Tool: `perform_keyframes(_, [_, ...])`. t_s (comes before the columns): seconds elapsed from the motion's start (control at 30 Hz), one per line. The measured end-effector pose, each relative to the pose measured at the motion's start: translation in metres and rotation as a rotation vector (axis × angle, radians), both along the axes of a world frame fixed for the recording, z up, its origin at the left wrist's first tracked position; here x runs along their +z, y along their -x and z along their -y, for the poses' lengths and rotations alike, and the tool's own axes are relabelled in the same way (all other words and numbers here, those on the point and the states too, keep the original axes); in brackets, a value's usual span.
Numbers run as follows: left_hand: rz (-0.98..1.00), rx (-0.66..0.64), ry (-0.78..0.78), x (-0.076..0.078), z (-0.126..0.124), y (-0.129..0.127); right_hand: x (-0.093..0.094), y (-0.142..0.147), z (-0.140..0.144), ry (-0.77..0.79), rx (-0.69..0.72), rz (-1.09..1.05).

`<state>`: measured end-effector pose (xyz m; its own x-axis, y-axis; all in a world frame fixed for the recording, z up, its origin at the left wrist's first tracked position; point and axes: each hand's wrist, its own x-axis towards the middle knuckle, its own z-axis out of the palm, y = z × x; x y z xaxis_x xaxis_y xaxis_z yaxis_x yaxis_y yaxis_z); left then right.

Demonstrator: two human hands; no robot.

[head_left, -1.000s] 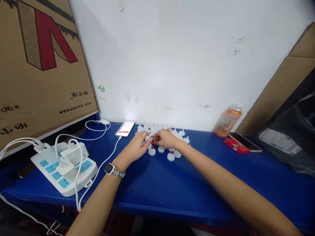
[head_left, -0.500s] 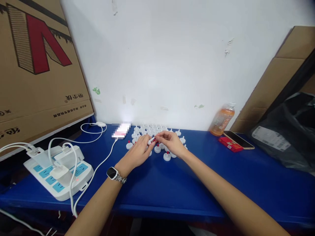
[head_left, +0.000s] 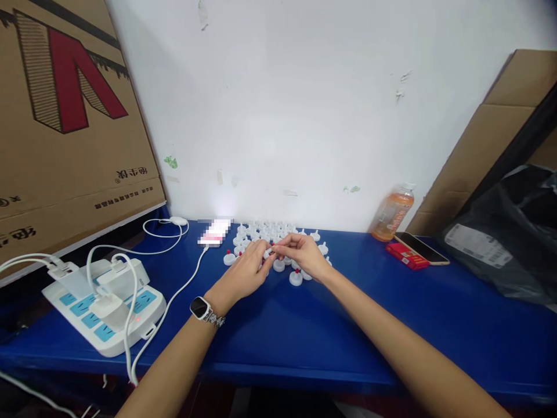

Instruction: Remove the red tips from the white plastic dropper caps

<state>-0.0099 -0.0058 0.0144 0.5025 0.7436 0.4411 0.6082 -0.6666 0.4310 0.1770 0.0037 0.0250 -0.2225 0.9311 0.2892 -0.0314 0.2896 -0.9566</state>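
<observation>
My left hand (head_left: 249, 268), with a watch on its wrist, is closed around a white plastic nozzle cap (head_left: 267, 253). Thumb and index finger of my right hand (head_left: 305, 255) are pinched at the nozzle end of that piece, where a bit of red shows; the fingers mostly hide the small red tip. More white nozzle caps (head_left: 272, 231) stand upright in a group behind and under both hands. Nearer the front, one white cap with a red tip (head_left: 295, 278) stands below my right hand, and another red-tipped cap (head_left: 229, 259) is left of my left hand.
A white power strip (head_left: 108, 342) with plugs and cables lies at the left on the blue table (head_left: 278, 331). A charging phone (head_left: 215, 232) is by the wall. An orange drink bottle (head_left: 394, 213), red packet (head_left: 407, 256), dark phone (head_left: 424, 248) and black bag (head_left: 509, 232) occupy the right.
My fingers have shifted slightly around the white nozzle cap, and its angle has changed a little. Both hands stay together over the same spot. The other caps stand as before.
</observation>
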Motion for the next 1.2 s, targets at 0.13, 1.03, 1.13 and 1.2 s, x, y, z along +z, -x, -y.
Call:
perform_keyframes(0.13, [0.0,-0.02,0.011,0.001,0.003,-0.001,0.004,0.001,0.002,-0.024,-0.035,0.008])
perform_keyframes(1.03, [0.08,0.121,-0.162,0.01,-0.015,0.024,0.016,0.002,-0.046,-0.305,-0.315,0.157])
perform_keyframes(1.13, [0.021,0.042,-0.095,0.011,-0.015,0.026,0.01,0.01,-0.057,-0.321,-0.249,0.344])
perform_keyframes(1.2, [-0.025,-0.001,-0.056,0.008,-0.015,0.024,0.002,0.018,-0.062,-0.342,-0.201,0.454])
